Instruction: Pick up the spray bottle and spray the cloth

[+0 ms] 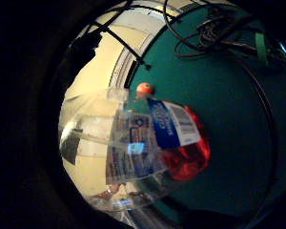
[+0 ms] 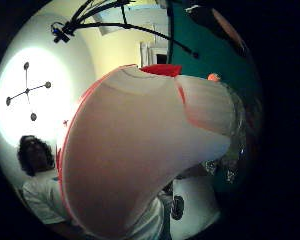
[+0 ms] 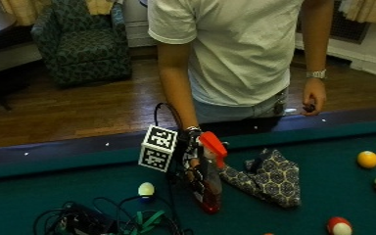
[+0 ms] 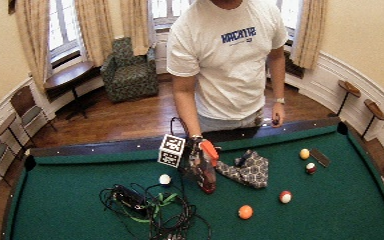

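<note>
Your right hand [image 3: 189, 155] was already wrapped round the bottle [image 3: 207, 180], held upright just above the felt with its red trigger head on top; the cloth [image 3: 270, 177] lay just beside it, off toward your bare-hand side. So I'd say the nozzle only needed swinging over that way before you squeezed.

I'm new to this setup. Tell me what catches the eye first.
The right hand grips a spray bottle with an orange trigger head, over the green pool table. Just beside it lies a patterned cloth. Billiard balls are scattered on the felt, with an orange ball nearest the camera in the wide outside view, and a cable tangle lies beside the white ball.
</note>
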